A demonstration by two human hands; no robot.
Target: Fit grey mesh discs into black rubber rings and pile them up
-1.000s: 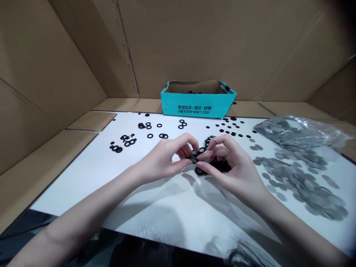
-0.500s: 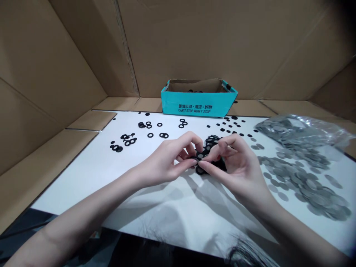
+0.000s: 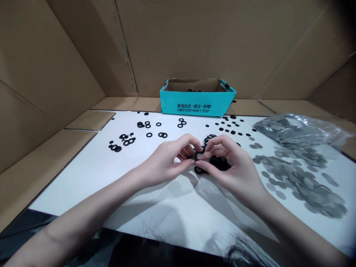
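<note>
Close together over the white table, my left hand (image 3: 174, 157) and my right hand (image 3: 229, 157) pinch one small black ring (image 3: 191, 158) between their fingertips. The ring is partly covered by the fingers. Just behind and under my right hand lies a pile of black rings (image 3: 210, 138), some with grey discs in them; my right hand hides much of it. Grey translucent discs (image 3: 308, 183) are heaped on the table to the right of my right forearm.
A turquoise box (image 3: 194, 103) holding black pieces stands at the back. Loose black rings (image 3: 126, 140) lie at the left, and small black discs (image 3: 233, 132) behind my right hand. A clear plastic bag (image 3: 294, 129) of grey discs rests at the right. Cardboard walls (image 3: 222, 40) surround the table.
Both hands stay at the same spot, fingers shifting slightly around the ring. My right fingers curled in half a second ago and now arch out again. The view has moved a little.
</note>
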